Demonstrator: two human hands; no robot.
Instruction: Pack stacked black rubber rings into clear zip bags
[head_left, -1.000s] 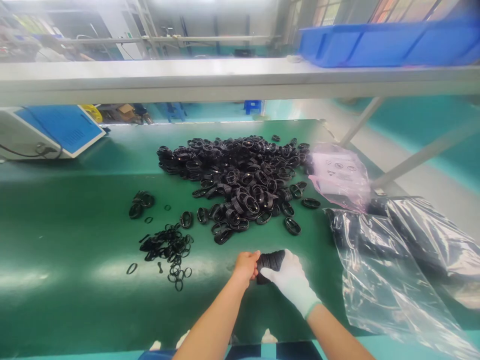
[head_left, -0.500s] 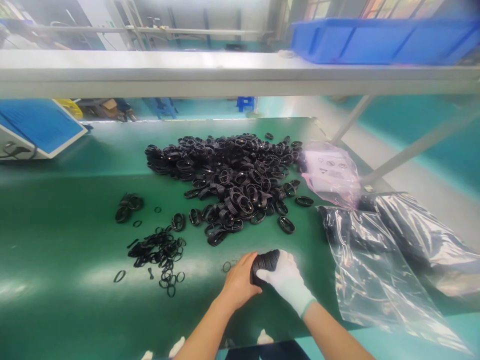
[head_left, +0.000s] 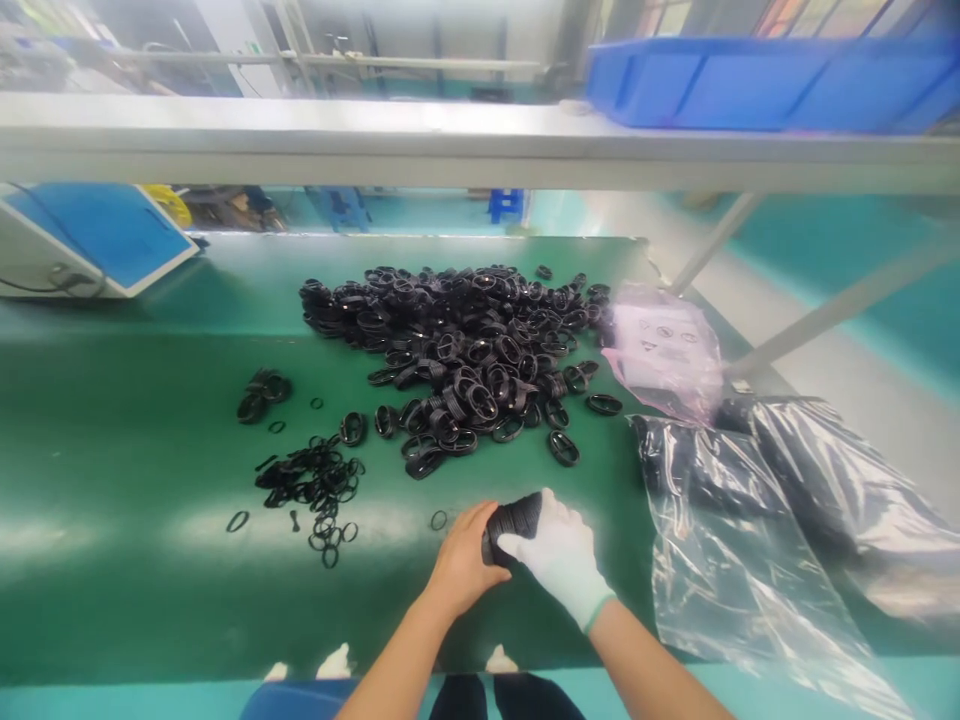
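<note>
Between my two hands is a row of coiled black cables (head_left: 516, 520), pressed side by side. My bare left hand (head_left: 461, 558) is wrapped round its left end. My right hand (head_left: 564, 555), in a white glove, grips the other end with the thumb laid across the front. Beyond them spreads a large pile of coiled black cables (head_left: 457, 335) on the green table (head_left: 150, 600). To the left lies a heap of small black bands (head_left: 311, 475); one loose band (head_left: 439, 520) lies just beside my left hand.
Clear plastic bags (head_left: 739, 560) with black contents lie at the right, below a pink bag (head_left: 664, 345). A small cable group (head_left: 262, 395) sits left. Across the back runs a white shelf (head_left: 337, 140) carrying a blue bin (head_left: 772, 85); a blue-topped box (head_left: 112, 235) stands far left.
The view has shifted slightly, showing more of the table's near edge. Both hands keep their hold on the cable row, which appears a little further left and tilted slightly more.
</note>
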